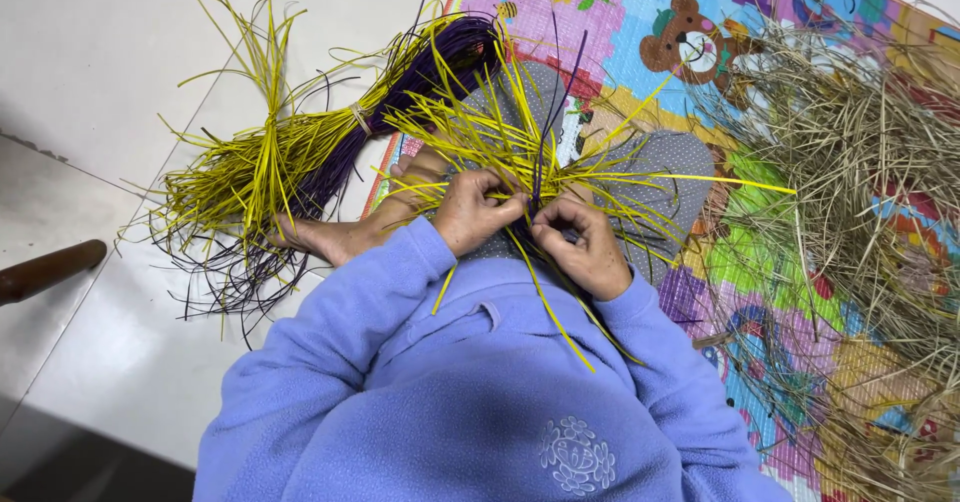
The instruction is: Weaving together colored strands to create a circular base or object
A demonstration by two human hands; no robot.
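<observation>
Fleece top: a periwinkle-blue fleece [480, 402] fills the bottom of the view, nearest the camera, with a stitched flower motif low on the front; both sleeves run up toward the hands.
Woven piece: a spray of yellow strips [500, 142] with a few dark purple strips [545, 137] through the middle, fanning out in all directions over the person's lap; the strips are thin, flat and glossy, some bent, one long yellow end trailing down over the fleece.
Where it lies: on the grey dotted trousers [660, 157], at the centre of the view, right where the two hands meet.
Left hand: the left hand [470, 210] is curled knuckles-up, fingers folded in and pinching yellow strips at the crossing point.
Right hand: the right hand [585, 247] is bent at the wrist, thumb and forefinger nipped together on the strips beside the purple ones, touching the left fingertips.
Bundle: a tied bundle of yellow and purple strips [300, 152] lies on the white tiled floor [100, 62] to the left, near a bare foot [330, 237].
Mat: a colourful puzzle play mat [640, 12] lies beneath the person.
Dry fibre: a loose heap of pale straw-coloured strands [860, 162] covers the mat at right, well apart from the hands.
</observation>
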